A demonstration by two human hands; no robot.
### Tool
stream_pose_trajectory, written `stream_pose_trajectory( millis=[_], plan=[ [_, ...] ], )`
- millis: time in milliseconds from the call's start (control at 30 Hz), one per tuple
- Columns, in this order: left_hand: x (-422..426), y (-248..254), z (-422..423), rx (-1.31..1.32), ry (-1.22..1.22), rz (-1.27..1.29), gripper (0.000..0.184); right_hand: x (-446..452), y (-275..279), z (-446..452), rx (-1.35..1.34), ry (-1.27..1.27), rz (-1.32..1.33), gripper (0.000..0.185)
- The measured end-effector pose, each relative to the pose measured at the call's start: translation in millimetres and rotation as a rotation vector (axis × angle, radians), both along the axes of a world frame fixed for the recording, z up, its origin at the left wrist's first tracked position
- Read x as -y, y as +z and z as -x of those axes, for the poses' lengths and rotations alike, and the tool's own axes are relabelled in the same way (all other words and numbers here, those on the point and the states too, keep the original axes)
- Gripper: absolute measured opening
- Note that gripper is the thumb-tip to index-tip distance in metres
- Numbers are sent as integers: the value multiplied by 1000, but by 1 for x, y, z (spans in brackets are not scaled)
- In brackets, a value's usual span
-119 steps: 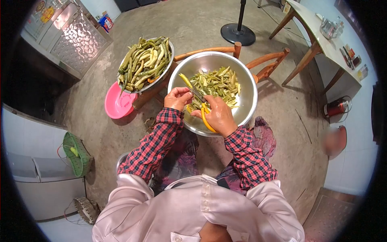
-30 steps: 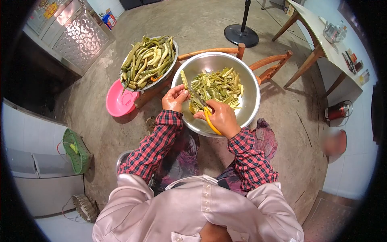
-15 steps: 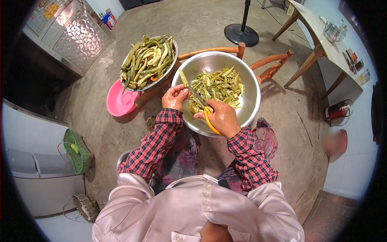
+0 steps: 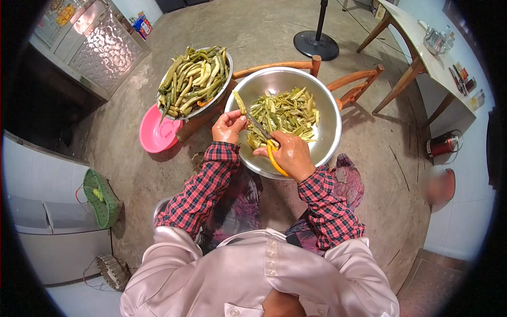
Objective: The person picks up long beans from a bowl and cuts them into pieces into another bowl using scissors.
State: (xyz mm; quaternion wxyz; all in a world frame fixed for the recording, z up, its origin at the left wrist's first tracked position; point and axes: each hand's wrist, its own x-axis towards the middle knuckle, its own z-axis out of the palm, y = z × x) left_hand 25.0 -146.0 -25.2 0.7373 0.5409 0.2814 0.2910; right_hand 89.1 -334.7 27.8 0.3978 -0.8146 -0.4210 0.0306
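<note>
My left hand (image 4: 228,127) pinches a long pale-green pepper (image 4: 239,102) above the left rim of a large steel bowl (image 4: 331,124). In my right hand (image 4: 293,155) is a pair of scissors (image 4: 274,158) with yellow handles. The dark blades point up and left, their tips at the pepper close to my left fingers. Cut strips of pepper (image 4: 285,111) fill the middle of the bowl. Whole long peppers (image 4: 193,79) are heaped in a metal basin (image 4: 230,71) at the upper left.
A pink plastic basin (image 4: 150,138) sits below the pepper basin. Wooden chair parts (image 4: 348,87) show behind the bowl. A black round stand base (image 4: 316,45) is on the floor farther off. A table (image 4: 406,21) stands at the right, a green basket (image 4: 103,203) at the left.
Hardly anything differs. The pepper in my left hand has shifted very slightly at its upper end; both hands and the scissors stay almost in place.
</note>
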Motion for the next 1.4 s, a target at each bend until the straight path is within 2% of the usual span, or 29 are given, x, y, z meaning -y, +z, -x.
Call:
stream_pose_trajectory(
  millis=[133,567,933,1400],
  plan=[
    [2,1,-1,-6,9,-52,23,0,-3,-1,-9,19,-49,54],
    [2,3,1,-21,-4,8,24,-2,-6,-1,-26,47,-68,54],
    [7,6,-1,-65,5,26,24,-1,-8,-2,34,-5,11,51],
    [1,-8,-2,7,0,109,24,-2,-4,0,-39,5,-8,55]
  ],
)
